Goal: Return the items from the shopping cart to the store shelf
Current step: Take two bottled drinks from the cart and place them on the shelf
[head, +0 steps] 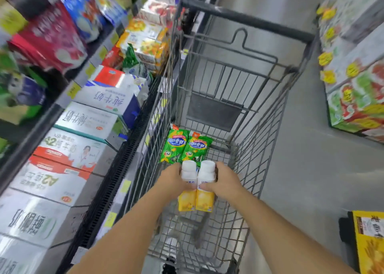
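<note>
both bare hands reach down into the wire shopping cart (259, 115), each wrapped around one bottle. the left hand (171, 179) is curled around the left yellow drink bottle (188, 188), fingers round its far side near the white shoulder and the thumb lying across the front of the label. the right hand (225, 180) grips the right yellow drink bottle (205, 190) the same way, fingers behind the white cap area and the thumb pressed on the front. the two bottles are side by side and touching, caps pointing away from the camera, white on the upper half and yellow on the lower half. whether they rest on the cart floor or are lifted off it cannot be told.

just beyond the bottle caps, two green snack packets (185, 147) lie flat on the cart's floor, next to each other against the left wall.

the store shelf (62, 99) runs along the left of the cart, stacked with white milk cartons (104, 99) low down and blurred colourful bags above.
</note>
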{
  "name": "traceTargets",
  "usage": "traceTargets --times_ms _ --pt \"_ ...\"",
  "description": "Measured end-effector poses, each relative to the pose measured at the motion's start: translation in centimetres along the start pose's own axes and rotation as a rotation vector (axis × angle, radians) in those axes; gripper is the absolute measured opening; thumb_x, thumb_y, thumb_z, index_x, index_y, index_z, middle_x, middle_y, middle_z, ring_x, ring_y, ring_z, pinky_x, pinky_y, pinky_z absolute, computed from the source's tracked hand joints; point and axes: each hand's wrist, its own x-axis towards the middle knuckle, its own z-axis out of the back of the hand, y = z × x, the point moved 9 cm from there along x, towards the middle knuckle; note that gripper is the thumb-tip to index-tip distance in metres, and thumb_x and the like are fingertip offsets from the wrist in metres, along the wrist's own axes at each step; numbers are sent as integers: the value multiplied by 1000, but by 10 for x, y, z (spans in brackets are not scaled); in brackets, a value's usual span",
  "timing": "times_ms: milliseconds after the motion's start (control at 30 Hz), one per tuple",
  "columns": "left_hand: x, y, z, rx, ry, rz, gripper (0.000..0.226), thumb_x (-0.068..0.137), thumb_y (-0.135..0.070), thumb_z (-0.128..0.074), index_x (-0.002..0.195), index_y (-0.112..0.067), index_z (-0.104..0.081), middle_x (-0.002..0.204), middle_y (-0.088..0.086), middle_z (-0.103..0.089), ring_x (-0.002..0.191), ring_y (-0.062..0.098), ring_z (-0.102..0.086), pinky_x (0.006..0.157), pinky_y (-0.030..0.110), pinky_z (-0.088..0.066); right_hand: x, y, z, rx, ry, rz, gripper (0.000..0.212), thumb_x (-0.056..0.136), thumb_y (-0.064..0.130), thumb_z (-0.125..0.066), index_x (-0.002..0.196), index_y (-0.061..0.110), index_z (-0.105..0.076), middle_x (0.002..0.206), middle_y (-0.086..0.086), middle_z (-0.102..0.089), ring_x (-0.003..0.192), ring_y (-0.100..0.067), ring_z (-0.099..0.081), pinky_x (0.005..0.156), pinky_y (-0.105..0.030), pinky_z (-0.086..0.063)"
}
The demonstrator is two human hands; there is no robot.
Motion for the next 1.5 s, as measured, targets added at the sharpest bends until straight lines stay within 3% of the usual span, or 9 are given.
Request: traceTargets --times_ms 133,267,500,800,1100,1167,1267,1367,1500 --pt "-68 -71 70 -81 -172 -139 46 65 -21 -87 104 -17 -63 93 -5 -68 86 13 -65 72 26 -52 -48 100 58 -93 -38 228 53 69 18 -88 111 20 -57 98 11 -62 85 -8 -59 66 -20 -42" --pt "-150 -119 138 -174 -375 -232 47 65 -19 -88 105 -15 -64 95 -2 -71 87 15 -67 76 31 -56 -110 195 97 -126 -67 487 50 65 20 -90 102 24 -55 102 4 -66 94 -16 -63 78 -34 -51" --pt "-348 -124 233 -218 -765 -291 47 65 -21 -88 103 -23 -61 96 -5 -68 86 13 -63 72 29 -52 -251 328 74 -153 65 904 61 68 26 -90 121 23 -60 111 5 -69 102 -18 -67 88 -40 -54" --pt "-630 -3 273 -294 -1223 -177 43 66 -18 -87 101 -25 -64 96 -7 -73 84 7 -67 72 25 -56 -489 420 -74 -189 404 1324 42 65 20 -90 97 29 -64 87 13 -72 80 -4 -68 70 -18 -53" --pt "-913 201 235 -355 -1567 98 40 70 -26 -86 105 -24 -65 98 -7 -72 88 9 -67 71 19 -53 -747 416 -301 -279 758 1574 32 69 18 -90 86 28 -64 86 4 -73 85 -18 -71 78 -29 -56" --pt "-972 251 231 -386 -1614 169 41 71 -27 -85 103 -26 -61 98 -9 -69 90 10 -65 71 24 -51 -800 414 -352 -325 770 1612 34 69 28 -90 92 25 -64 83 6 -70 80 -14 -69 72 -14 -51" --pt "-1055 321 236 -338 -1726 274 49 65 -31 -88 104 -23 -61 99 -5 -69 90 12 -66 78 32 -55 -866 417 -426 -366 772 1641 34 67 39 -88 91 26 -66 85 6 -71 77 -10 -67 77 -25 -56" --pt "-1113 375 250 -318 -1791 297 46 62 -26 -88 100 -21 -62 92 -5 -71 85 11 -67 78 31 -56 -919 421 -482 -385 746 1651 33 74 26 -85 73 33 -53 70 17 -58 63 3 -53 53 -4 -39" --pt "-1159 422 289 -305 -1821 256 47 65 -21 -88 105 -16 -63 95 -2 -69 86 19 -65 76 33 -53 -956 439 -543 -323 706 1619 35 76 19 -84 98 20 -57 82 13 -59 78 -8 -60 60 -8 -41"
